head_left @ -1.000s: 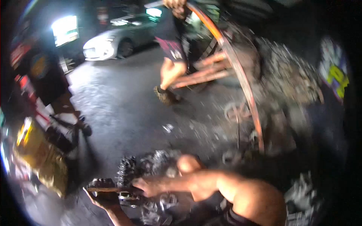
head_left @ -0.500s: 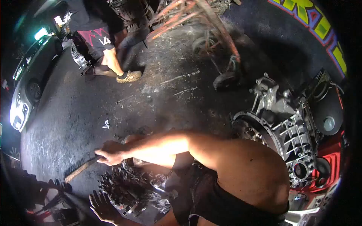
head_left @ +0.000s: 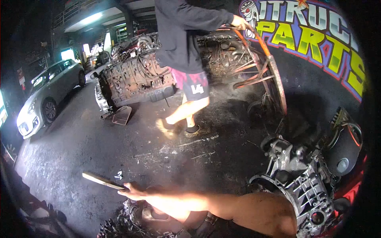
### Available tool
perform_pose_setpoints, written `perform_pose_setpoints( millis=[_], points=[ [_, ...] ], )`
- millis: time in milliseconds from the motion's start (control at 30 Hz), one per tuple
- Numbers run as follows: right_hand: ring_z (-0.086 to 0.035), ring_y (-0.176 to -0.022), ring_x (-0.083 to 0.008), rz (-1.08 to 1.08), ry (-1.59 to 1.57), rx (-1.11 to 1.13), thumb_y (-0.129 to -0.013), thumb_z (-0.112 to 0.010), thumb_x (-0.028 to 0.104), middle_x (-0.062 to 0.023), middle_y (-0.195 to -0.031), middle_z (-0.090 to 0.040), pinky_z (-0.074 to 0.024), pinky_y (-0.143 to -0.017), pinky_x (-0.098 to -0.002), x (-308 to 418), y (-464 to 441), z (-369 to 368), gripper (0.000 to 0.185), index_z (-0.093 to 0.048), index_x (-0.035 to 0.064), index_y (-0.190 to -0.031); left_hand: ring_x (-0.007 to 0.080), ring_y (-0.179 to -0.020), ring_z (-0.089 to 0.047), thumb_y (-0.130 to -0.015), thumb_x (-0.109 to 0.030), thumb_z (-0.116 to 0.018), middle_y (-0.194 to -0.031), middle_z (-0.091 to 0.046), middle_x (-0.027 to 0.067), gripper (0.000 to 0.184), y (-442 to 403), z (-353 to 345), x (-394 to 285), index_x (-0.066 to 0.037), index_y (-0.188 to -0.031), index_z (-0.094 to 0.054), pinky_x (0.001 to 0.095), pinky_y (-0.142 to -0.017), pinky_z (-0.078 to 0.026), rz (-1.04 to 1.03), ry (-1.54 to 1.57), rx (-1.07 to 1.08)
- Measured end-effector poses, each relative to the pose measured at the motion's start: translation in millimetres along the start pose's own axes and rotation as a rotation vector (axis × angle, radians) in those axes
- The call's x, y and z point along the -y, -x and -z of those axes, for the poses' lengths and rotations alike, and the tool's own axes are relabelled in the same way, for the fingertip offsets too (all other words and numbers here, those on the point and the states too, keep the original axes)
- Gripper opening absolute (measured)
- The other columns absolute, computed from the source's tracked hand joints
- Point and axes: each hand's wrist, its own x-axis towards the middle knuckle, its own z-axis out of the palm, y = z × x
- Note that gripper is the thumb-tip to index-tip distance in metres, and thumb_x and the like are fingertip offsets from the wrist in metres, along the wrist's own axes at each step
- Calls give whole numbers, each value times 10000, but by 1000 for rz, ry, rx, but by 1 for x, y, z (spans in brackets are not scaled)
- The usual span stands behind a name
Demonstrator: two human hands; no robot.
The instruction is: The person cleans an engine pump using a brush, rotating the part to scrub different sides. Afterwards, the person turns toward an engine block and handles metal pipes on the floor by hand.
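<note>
A pale stick-like tool (head_left: 101,179) is gripped by the closed right hand (head_left: 134,192), held out above the dark floor (head_left: 67,152); the left hand's state cannot be told. "TRUC" and "PARTS" are painted on the wall (head_left: 274,67); "14" is printed on a co-worker's shorts (head_left: 186,81).

A long, narrow, straight stick (head_left: 102,181) is jutting out from the right hand's fingers (head_left: 127,192), which are gripping one end of it. Its other end is pointing away from the fingers toward the left and is appearing higher in view, so its length is slanting down toward them. The broad side is showing pale and bright through most of its length, with a darker edge running along it, and is turning duller just beside the fingers. The fingers are hiding the gripped end; its material is remaining unclear.
</note>
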Motion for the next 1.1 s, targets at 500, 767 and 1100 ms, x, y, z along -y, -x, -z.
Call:
perform_pose_setpoints(
  millis=[500, 767, 1100],
  points=[
    [-549, -636, -101, -90, -365, -68, -937, -597, 496, 13, -754, -596, -439, -544, -268, -30, -29, -9, 384, -652, 119, -991, 345, -1231, -546, -1024, -316, -454, -1371, -552, 200, 481, -31, 32, 13, -18, -1399, -499, 488, -1033, -441, -88, -115, 89],
    [-515, -606, -109, 289, -710, -91, -1015, -554, 291, -35, -754, -576, -446, -562, -249, 17, 14, -28, 212, -541, 79, -1008, 196, -916, -673, -944, -170, -617, -991, -701, 91, 186, 15, 34, -16, -46, -1078, -652, 323, -763, -526, -129, -57, -19],
    [-489, -580, -47, 152, -516, 389, -976, -623, 131, 48, -718, -529, -408, -487, -230, 40, 43, -70, 85, -566, 71, -991, 208, -885, -666, -975, -185, -590, -1010, -667, 118, 215, 45, 74, -26, -13, -1103, -605, 338, -745, -557, -226, 16, -10]
  ],
)
